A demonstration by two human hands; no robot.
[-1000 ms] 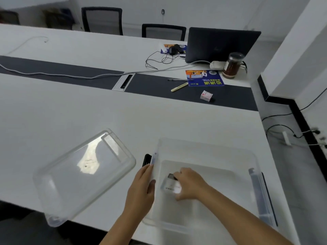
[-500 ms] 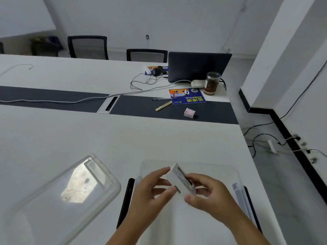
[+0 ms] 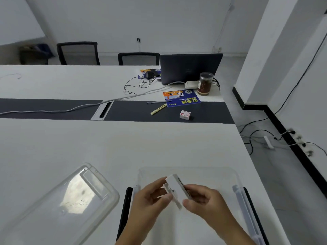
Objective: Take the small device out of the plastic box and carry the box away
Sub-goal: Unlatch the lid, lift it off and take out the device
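A small flat white device (image 3: pixel 177 189) is held up above the clear plastic box (image 3: pixel 208 175), which sits on the white table at the bottom centre-right. My left hand (image 3: pixel 148 204) pinches the device's lower left edge with thumb and fingers. My right hand (image 3: pixel 207 202) grips its right side. The device is tilted, with one long edge facing up. The box's near part is hidden behind my hands and arms.
The box's clear lid (image 3: pixel 62 200) lies on the table to the left. A black strip (image 3: pixel 126 209) shows at the box's left side. Farther back are a laptop (image 3: pixel 191 68), a jar (image 3: pixel 205 84), a blue card (image 3: pixel 181 98), a pen (image 3: pixel 158 109), a small carton (image 3: pixel 184 114) and cables.
My right hand lifted the device out of the box, and my left hand left the box's rim to take hold of it too. The view has tilted up.
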